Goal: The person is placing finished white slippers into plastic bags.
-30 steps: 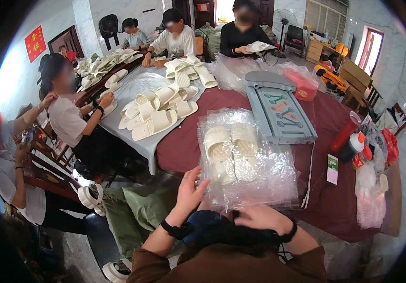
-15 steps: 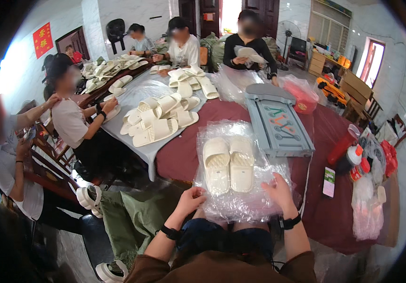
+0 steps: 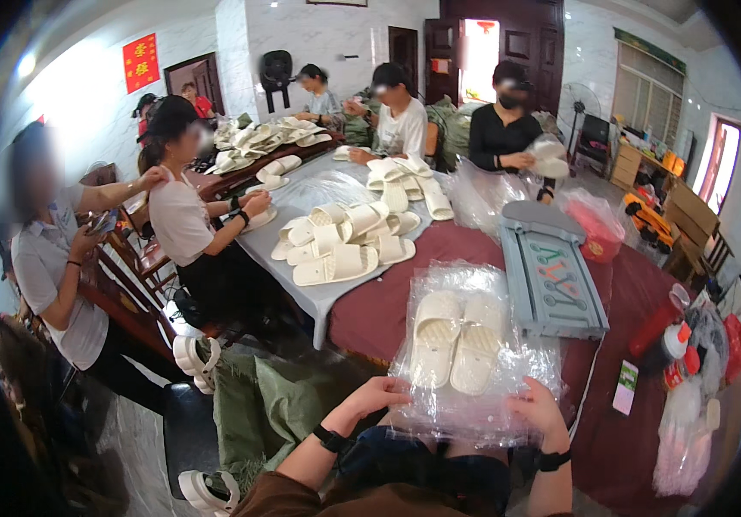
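A pair of cream slippers (image 3: 454,345) lies side by side, toes away from me, in a clear plastic bag (image 3: 422,420) at the near edge of the table. Shiny film crosses the slippers, and more flat bags seem to lie beneath. My left hand (image 3: 376,398) pinches the bag's near left edge between thumb and fingers. At the near right edge, my right hand (image 3: 540,408) is closed on the film, thumb and fingertips together. Both hands stay clear of the slippers themselves.
A grey plastic step stool (image 3: 557,280) lies just beyond the bag. Cream slippers (image 3: 345,237) are heaped at left on the grey cloth. A phone (image 3: 625,388), a red tumbler (image 3: 659,320) and bottles stand at right. Several co-workers sit or stand round the table; a green sack (image 3: 258,405) is at lower left.
My view has swung left, so the scene sits farther right and lower. The slippers now lie slightly slanted, and both hands have closed on the bag's edges.
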Motion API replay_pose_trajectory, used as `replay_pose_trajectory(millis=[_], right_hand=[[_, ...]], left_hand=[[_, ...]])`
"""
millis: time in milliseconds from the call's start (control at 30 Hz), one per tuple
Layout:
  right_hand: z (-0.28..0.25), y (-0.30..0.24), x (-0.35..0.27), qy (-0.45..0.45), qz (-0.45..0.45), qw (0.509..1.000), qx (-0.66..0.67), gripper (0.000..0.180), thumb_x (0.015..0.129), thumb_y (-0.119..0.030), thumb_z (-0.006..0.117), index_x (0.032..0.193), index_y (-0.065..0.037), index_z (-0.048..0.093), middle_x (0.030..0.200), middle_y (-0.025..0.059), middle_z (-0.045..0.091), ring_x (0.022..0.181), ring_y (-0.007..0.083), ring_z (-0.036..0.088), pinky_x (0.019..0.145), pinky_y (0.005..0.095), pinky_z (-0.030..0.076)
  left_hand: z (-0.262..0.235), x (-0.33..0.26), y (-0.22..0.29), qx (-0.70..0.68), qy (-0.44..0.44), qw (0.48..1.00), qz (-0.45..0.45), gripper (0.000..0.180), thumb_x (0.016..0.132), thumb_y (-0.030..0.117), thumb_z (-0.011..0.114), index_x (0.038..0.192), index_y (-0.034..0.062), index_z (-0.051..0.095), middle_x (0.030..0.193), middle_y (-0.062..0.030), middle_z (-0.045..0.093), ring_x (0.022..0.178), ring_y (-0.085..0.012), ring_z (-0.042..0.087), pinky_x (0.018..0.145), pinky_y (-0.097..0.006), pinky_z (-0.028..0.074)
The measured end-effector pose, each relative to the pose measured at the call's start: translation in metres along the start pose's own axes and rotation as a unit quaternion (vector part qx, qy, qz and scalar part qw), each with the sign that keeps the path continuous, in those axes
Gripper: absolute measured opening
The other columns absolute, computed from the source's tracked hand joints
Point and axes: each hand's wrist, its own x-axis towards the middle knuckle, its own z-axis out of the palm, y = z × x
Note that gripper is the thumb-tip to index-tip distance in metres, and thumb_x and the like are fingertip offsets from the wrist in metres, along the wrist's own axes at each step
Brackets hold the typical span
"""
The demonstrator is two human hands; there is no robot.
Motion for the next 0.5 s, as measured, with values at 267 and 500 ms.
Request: replay_pose_trajectory(millis=[267,500], right_hand=[[-0.009,0.019,0.005,-0.032,0.008,0.999,-0.007,0.061,0.082,-0.004,0.076,0.134,0.009,0.048,0.085,0.0113,0.07,0.065,0.0152,0.065,0.054,0.0286,0.051],[-0.006,0.004,-0.003,-0.089,-0.011,0.993,0.08,0.064,0.084,-0.006,0.072,0.139,0.01,0.042,0.086,0.013,0.073,0.064,0.0127,0.063,0.054,0.0242,0.048]], left_hand=[[-0.011,-0.005,-0.005,-0.019,-0.009,0.999,-0.039,0.032,0.087,0.015,0.075,0.115,0.002,0.068,0.088,0.0018,0.067,0.073,-0.0055,0.058,0.063,-0.02,0.045],[-0.016,-0.022,0.017,0.063,-0.065,0.99,-0.104,0.022,0.091,0.022,0.07,0.109,0.0105,0.071,0.076,0.0102,0.061,0.054,0.0003,0.047,0.047,-0.017,0.034]])
